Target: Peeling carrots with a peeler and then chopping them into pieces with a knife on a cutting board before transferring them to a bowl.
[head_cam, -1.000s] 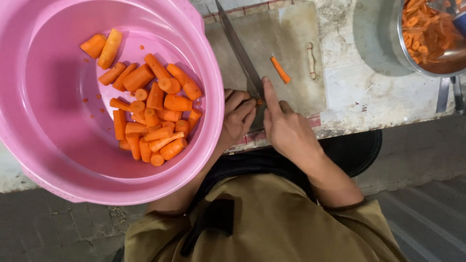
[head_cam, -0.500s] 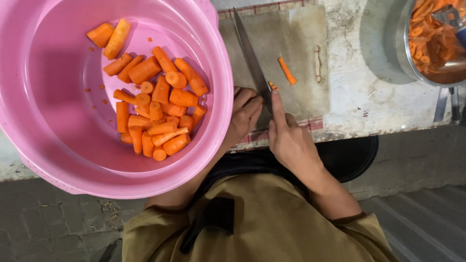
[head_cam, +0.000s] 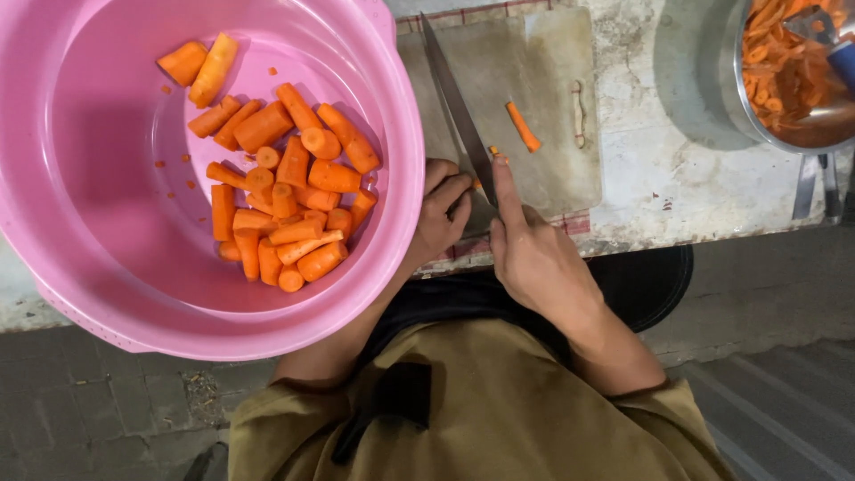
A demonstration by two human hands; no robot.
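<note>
Shifted a little since the earlier frames, the pink basin (head_cam: 116, 267) now sits lower and further right in the head view, and the right hand (head_cam: 534, 258) has slid its forefinger further along the knife (head_cam: 456, 107).

Seen from the head camera, a person in an olive top leans over a worn cutting board (head_cam: 552, 98) on a stained stone counter (head_cam: 677, 178). That right hand is closed round the knife's handle at the near edge of the board, with its forefinger stretched out along the back of the blade; the handle itself is hidden under the palm. From there the blade runs away toward the far left, lying close to the board.

Just left of the blade, the left hand (head_cam: 441, 214) rests with its fingers curled and knuckles up. A sliver of orange shows between the two hands, but whether the left fingers pinch it cannot be told.

One carrot stick (head_cam: 523, 126) lies alone on the board, right of the blade and clear of it. A pale strip of peel (head_cam: 579, 114) lies further right, near the board's edge.

At left, the basin holds a heap of carrot chunks (head_cam: 285, 196), piled toward its right wall. At far right, a steel bowl (head_cam: 757, 116) holds cut carrot strips (head_cam: 784, 62).
</note>
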